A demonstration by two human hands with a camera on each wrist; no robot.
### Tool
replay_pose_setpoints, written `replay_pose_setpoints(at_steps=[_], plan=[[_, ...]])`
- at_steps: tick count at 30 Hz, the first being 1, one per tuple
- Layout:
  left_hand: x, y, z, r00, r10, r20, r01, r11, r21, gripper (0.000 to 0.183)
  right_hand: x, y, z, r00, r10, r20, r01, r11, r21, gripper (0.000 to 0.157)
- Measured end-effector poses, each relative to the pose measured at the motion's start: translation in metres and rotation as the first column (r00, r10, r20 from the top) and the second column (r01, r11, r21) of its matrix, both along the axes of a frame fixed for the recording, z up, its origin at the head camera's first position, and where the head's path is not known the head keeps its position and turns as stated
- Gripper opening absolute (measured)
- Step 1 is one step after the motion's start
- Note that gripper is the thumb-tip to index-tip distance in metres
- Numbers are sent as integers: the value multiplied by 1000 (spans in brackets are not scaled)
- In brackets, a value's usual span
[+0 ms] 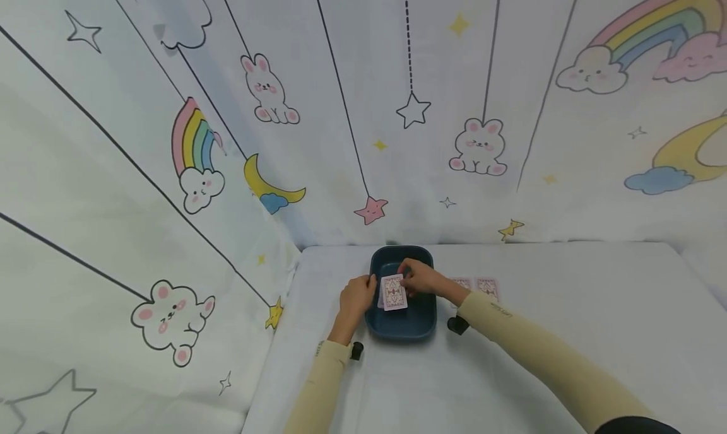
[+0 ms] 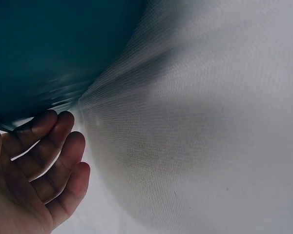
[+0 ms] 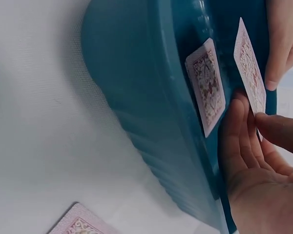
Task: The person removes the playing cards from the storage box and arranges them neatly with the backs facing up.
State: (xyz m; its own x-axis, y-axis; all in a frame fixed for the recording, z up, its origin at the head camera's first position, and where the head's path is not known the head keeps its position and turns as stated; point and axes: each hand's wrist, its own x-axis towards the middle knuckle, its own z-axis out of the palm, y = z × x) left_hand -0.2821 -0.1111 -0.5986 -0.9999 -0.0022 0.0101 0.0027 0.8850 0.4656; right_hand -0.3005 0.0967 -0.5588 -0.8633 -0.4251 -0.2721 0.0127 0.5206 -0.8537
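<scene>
With our right hand (image 1: pixel 417 277) we pinch a rectangular paper playing card with an ornate red-and-white back (image 1: pixel 394 293) between thumb and fingers, tilted above the rounded, dark blue tray (image 1: pixel 400 328). A second patterned card (image 3: pixel 206 87) lies inside; two similar cards (image 1: pixel 487 287) lie to the tray's right on the white-covered table (image 1: pixel 443 390). Our left hand (image 1: pixel 356 296) grips the left rim, which should steady it. We do best to pinch lightly, avoiding bends, and hold the card clear of the walls.
</scene>
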Motion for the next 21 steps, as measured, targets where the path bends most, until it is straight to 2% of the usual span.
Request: replay_pose_setpoints(at_steps=[9,16,21], plan=[[2,-1,1,1000,4,-5,-4,1000,5,41,4,7,2,1000,3,-24,-4,998,-61,25],[-1,-2,1,1000,-2,-14,2,1000,-3,42,8,11,8,1000,-7,15,9,994,-110,27],[-1,-1,-1,1000,-8,-7,8,1000,1,42,10,16,6,1000,-25,15,27,991,-135,28]])
